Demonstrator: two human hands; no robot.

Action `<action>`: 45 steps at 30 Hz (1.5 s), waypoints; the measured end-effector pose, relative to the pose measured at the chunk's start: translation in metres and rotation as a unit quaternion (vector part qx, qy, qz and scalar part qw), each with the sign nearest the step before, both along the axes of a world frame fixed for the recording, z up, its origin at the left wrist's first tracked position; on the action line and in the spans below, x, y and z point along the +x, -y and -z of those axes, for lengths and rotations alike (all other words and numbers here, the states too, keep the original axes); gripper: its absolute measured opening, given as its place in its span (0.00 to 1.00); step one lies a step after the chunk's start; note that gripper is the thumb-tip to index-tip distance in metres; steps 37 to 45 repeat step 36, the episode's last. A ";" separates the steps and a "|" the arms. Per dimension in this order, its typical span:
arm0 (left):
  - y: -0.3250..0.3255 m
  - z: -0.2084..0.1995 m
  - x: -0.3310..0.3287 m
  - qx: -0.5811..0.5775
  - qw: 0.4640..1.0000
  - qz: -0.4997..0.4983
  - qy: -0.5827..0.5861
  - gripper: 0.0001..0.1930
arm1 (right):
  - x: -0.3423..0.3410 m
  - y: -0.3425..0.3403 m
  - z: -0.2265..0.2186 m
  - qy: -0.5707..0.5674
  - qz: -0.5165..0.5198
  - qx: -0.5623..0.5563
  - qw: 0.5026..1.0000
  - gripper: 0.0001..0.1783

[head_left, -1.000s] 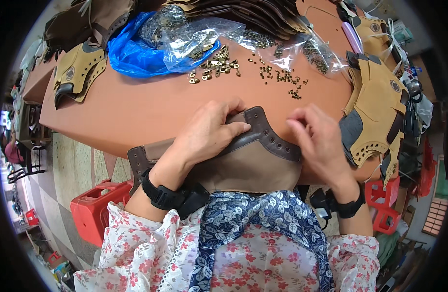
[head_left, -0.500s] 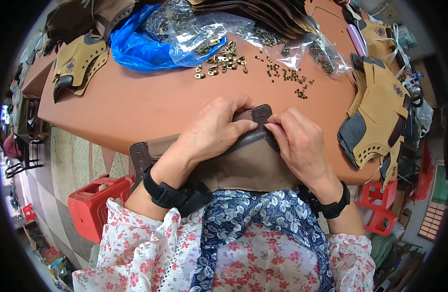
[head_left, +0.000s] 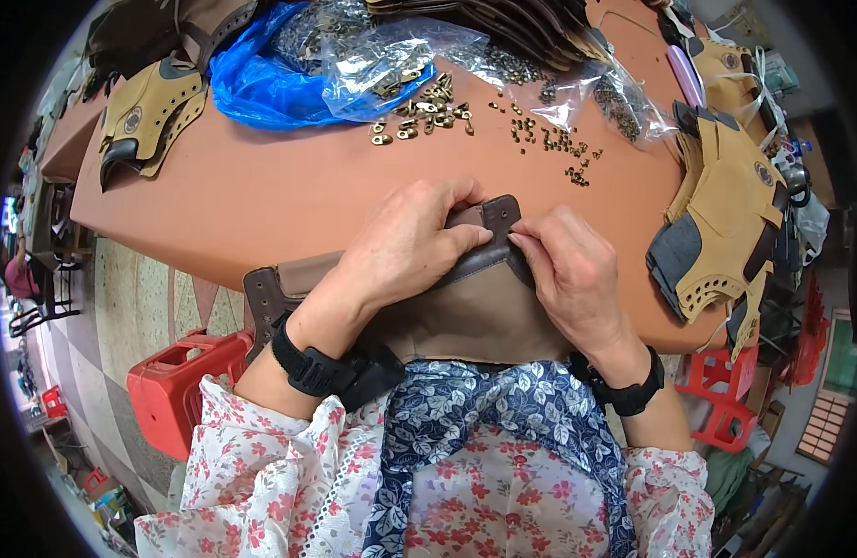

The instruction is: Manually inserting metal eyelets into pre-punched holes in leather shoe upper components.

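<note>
A brown shoe upper (head_left: 484, 312) with darker trim lies across my lap against the table's near edge. My left hand (head_left: 405, 237) grips its upper edge, with the thumb on the front and the fingers curled behind. The dark tab (head_left: 503, 216), which has a small hole near its tip, stands up between my hands. At the right side of this tab, my right hand (head_left: 573, 251) is closed in a pinch of thumb and forefinger. Whether a small metal part is between those fingertips is hidden. Another dark strip with holes (head_left: 264, 290) shows at the upper's left end.
Brass-coloured lace hooks (head_left: 436, 110) and small rivets (head_left: 554, 139) lie loose on the brown table (head_left: 289, 200). Behind them are a blue plastic bag (head_left: 252, 93) and clear bags. Tan uppers (head_left: 726, 205) are stacked at right, another (head_left: 154, 116) at left. Red stools (head_left: 182, 391) flank me.
Both hands keep the same hold on the upper. The whole view has shifted very slightly; nothing else visibly differs.
</note>
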State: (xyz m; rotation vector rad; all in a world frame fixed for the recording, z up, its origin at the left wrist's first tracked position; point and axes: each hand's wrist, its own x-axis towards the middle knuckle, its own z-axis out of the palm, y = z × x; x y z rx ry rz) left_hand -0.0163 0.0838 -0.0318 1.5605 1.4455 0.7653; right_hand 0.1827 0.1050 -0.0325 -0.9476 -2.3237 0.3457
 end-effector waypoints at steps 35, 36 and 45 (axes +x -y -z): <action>-0.001 0.000 -0.004 -0.071 0.989 0.021 0.126 0.11 | 0.008 -0.017 0.005 -0.117 0.005 -0.347 0.930 0.10; -0.001 -0.001 -0.005 -0.070 0.989 0.021 0.130 0.11 | 0.012 -0.020 0.002 -0.062 0.002 -0.376 0.925 0.17; -0.001 -0.001 -0.005 -0.070 0.989 0.021 0.130 0.11 | 0.012 -0.020 0.002 -0.062 0.002 -0.376 0.925 0.17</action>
